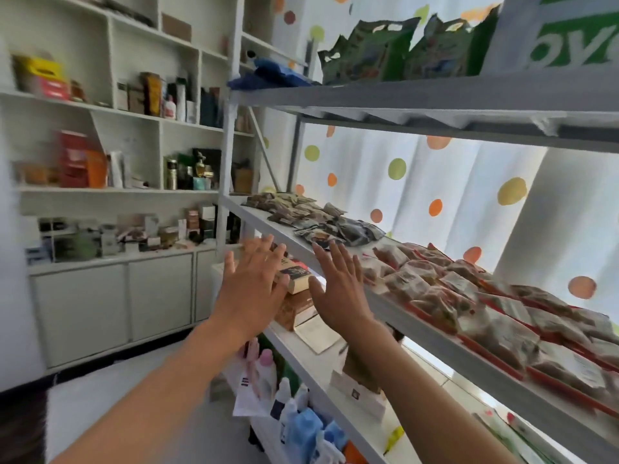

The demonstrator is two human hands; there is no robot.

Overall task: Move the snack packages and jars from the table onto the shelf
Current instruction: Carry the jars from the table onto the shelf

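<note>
While both arms are stretched forward, the left hand (251,283) and the right hand (338,289) are held flat with fingers spread, palms turned away, and nothing is gripped by either. Between the two hands, partly hidden behind the left fingers, a small dark-topped box (296,277) is seen; its print is too blurred to be read. Whether it is touched by the left hand cannot be told. The right hand is raised just before the front edge of the grey shelf (435,333), apparently not in contact with it.

Just beyond the right fingertips, dark snack packets (338,229) are piled on that shelf, with more brown packets (284,202) farther back. To the right of the right hand, red-edged snack packages (469,296) are laid in overlapping rows along the shelf; white labels are carried on them, but no words can be made out.

Above the hands, on the upper shelf, green bags (368,51) are stood upright, and beside them a white-and-green sign (569,31) shows only the letters "oy".

Below the hands, bottles (301,426) with blue and pink parts are stood on a lower level. To the left, white wall shelving (134,105) is filled with blurred boxes and bottles.
</note>
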